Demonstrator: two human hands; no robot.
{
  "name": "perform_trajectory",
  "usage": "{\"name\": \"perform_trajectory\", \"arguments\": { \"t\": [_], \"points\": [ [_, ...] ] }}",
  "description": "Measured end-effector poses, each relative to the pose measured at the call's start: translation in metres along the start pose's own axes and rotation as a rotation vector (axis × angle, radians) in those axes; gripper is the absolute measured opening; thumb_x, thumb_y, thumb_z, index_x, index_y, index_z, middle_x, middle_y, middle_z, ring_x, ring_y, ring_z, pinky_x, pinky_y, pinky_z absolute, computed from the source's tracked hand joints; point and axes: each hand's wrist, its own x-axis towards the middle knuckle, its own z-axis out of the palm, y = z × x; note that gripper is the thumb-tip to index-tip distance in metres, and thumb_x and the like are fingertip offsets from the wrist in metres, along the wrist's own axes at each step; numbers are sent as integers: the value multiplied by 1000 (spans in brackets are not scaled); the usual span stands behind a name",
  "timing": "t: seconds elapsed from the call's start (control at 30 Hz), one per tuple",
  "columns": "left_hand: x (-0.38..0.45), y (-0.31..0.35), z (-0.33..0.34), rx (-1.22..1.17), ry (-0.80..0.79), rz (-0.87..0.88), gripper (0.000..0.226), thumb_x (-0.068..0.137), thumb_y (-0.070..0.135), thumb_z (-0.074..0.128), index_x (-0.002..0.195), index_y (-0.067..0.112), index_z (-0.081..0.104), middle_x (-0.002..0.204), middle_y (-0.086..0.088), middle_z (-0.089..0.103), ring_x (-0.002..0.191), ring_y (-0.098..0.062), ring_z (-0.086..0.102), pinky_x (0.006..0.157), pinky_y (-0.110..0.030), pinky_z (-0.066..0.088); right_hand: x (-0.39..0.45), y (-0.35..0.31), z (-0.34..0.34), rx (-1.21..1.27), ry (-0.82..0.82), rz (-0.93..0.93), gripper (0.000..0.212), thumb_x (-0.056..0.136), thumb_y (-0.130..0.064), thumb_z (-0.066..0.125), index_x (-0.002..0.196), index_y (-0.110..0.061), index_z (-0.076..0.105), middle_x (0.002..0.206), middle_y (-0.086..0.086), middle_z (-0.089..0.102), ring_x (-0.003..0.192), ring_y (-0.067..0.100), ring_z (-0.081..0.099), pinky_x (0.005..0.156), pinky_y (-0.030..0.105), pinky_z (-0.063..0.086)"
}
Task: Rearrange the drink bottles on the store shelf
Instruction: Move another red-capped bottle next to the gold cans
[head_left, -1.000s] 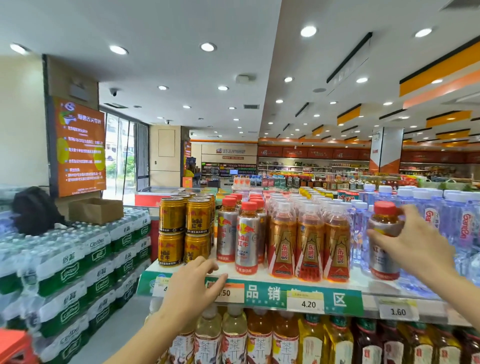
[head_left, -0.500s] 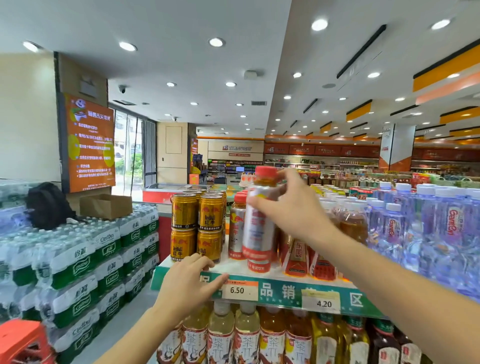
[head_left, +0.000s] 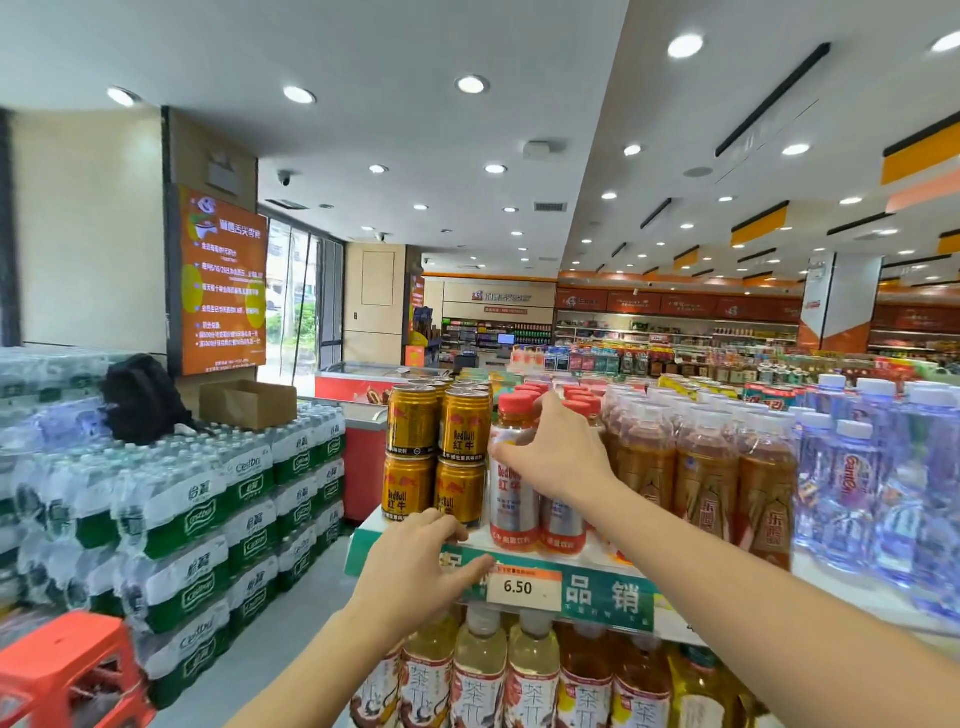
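My right hand (head_left: 553, 454) grips the neck of a silver Red Bull bottle (head_left: 511, 499) with a red cap. The bottle stands upright at the front left of the top shelf (head_left: 613, 587), right beside stacked gold Red Bull cans (head_left: 439, 457). Another silver bottle (head_left: 563, 525) stands just to its right, partly hidden by my wrist. My left hand (head_left: 415, 566) rests on the shelf's front edge beside the 6.50 price tag (head_left: 522, 588), holding nothing. Amber bottles with orange labels (head_left: 706, 483) fill the shelf further right.
Clear water bottles (head_left: 862, 467) crowd the shelf's right end. Tea bottles (head_left: 530, 680) fill the shelf below. Shrink-wrapped water packs (head_left: 197, 509) are stacked at the left, with a cardboard box (head_left: 248, 402) and black bag (head_left: 143, 397) on top. An orange stool (head_left: 67, 670) stands at bottom left.
My right hand carried the silver bottle from the right side of the shelf to the left and set it down by the gold cans. My left hand stayed on the shelf edge.
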Motion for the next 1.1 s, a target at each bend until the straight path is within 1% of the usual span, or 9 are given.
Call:
{"name": "perform_trajectory", "arguments": {
  "t": [0.1,0.27,0.47,0.6,0.73,0.87,1.0,1.03,1.1],
  "points": [
    [1,-1,2,-1,6,4,52,83,82,51,106,38,67,99,22,61,92,-1,55,78,-23,53,1,0,5,-15,-3,-4,65,79,-62,73,125,-23,48,113,-7,70,103,19,69,87,44,59],
    [1,-2,2,-14,-1,9,50,83,80,52,106,38,67,100,22,61,94,-1,54,79,-23,52,7,-3,8,-27,18,3,58,82,-58,74,119,-20,50,107,-5,71,97,20,69,82,44,60],
    [0,-2,2,-28,-6,13,45,84,78,53,105,39,65,99,24,58,94,-2,53,78,-18,46,9,-1,9,-24,-13,15,61,89,-49,73,130,-11,47,108,1,69,96,22,69,78,39,60],
    [1,-2,1,-29,-17,13,45,84,78,53,103,40,65,97,24,58,94,-4,53,78,-19,47,11,2,8,-28,-19,-4,77,88,-47,75,143,-10,37,107,2,69,94,23,71,78,42,64],
    [1,-2,0,-30,-24,16,44,85,78,54,98,38,68,94,23,57,93,-5,53,77,-21,47,9,8,12,9,-17,-24,72,91,-45,74,143,-12,37,110,1,69,94,20,72,79,40,65],
    [1,-1,-1,-33,-25,11,44,85,78,55,99,39,68,94,24,57,93,-4,53,74,-17,44,8,14,21,46,31,-44,74,89,-46,76,142,-14,36,112,1,71,93,19,73,78,40,65],
    [0,1,-2,-30,-29,9,44,85,78,55,100,38,69,95,25,57,94,-3,53,73,-15,41,6,14,17,117,68,-99,86,88,-48,78,153,-20,29,126,0,68,107,21,71,87,42,63],
    [0,1,-3,-29,-33,6,45,85,78,54,100,38,69,96,25,57,94,-3,53,73,-15,42,5,13,12,91,111,-126,84,88,-52,76,153,-22,32,125,-2,68,107,20,70,87,42,62],
    [1,2,-4,-30,-38,-1,44,85,78,54,101,39,68,96,25,57,94,-2,52,73,-15,42,7,7,-8,8,234,-196,65,91,-59,67,142,-24,46,117,-4,67,98,15,68,81,38,61]
  ]
}}
